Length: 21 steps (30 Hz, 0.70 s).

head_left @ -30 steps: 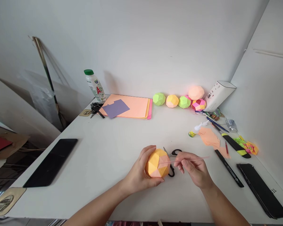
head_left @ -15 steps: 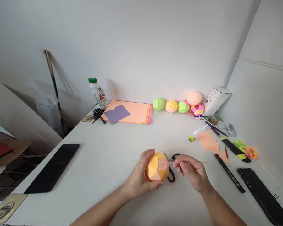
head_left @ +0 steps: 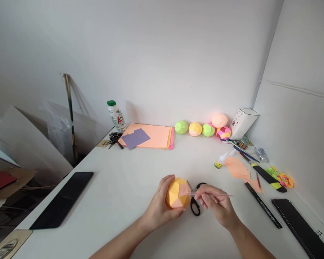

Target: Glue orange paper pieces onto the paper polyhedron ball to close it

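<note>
The left hand (head_left: 158, 208) is cupping a paper ball (head_left: 177, 193) near the counter's (head_left: 129, 180) front; the right hand (head_left: 216, 205) is pinching a thin stick (head_left: 218, 195) against it. Pushing hard could dent a facet.

Both forearms reach in from below and converge near the paper ball (head_left: 177, 193), bare to the wrist. The left hand (head_left: 159, 208) cups the ball from its left, thumb underneath and fingers curled over the top. The right hand (head_left: 217, 207) sits just right of the ball, fingertips pinched together and pointing toward it, wrist low.
</note>
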Available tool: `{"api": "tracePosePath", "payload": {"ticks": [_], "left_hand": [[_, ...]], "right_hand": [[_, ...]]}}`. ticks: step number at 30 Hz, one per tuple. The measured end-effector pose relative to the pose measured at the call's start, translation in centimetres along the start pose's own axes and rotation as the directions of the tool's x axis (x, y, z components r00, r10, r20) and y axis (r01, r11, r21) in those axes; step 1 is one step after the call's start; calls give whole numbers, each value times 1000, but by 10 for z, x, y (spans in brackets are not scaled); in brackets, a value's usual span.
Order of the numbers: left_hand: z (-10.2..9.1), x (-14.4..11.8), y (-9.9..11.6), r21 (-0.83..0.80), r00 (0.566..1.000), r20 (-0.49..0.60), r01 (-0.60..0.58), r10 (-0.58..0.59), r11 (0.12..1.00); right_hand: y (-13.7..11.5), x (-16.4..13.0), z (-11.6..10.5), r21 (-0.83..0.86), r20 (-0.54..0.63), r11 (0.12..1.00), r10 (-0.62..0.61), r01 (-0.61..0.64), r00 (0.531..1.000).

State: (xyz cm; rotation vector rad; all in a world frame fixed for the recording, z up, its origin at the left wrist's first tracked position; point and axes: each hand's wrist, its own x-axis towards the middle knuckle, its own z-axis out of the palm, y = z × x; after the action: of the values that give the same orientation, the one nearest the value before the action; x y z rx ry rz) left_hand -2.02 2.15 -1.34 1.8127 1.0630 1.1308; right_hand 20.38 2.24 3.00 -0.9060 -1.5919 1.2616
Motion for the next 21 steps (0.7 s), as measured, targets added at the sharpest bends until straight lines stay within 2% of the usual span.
{"api": "tracePosePath", "payload": {"ticks": [7, 14, 21], "left_hand": [[1, 1, -2, 2, 1000, -26, -9, 9, 1000], [0, 0, -1, 10, 1000, 0, -8, 8, 1000], [1, -1, -2, 5, 1000, 10, -14, 14, 1000]], "right_hand": [[-2, 0, 1, 7, 43, 1000, -22, 22, 999], [-1, 1, 0, 6, -7, 999, -50, 50, 999], [0, 2, 1, 5, 10, 1000, -28, 28, 1000]]}}
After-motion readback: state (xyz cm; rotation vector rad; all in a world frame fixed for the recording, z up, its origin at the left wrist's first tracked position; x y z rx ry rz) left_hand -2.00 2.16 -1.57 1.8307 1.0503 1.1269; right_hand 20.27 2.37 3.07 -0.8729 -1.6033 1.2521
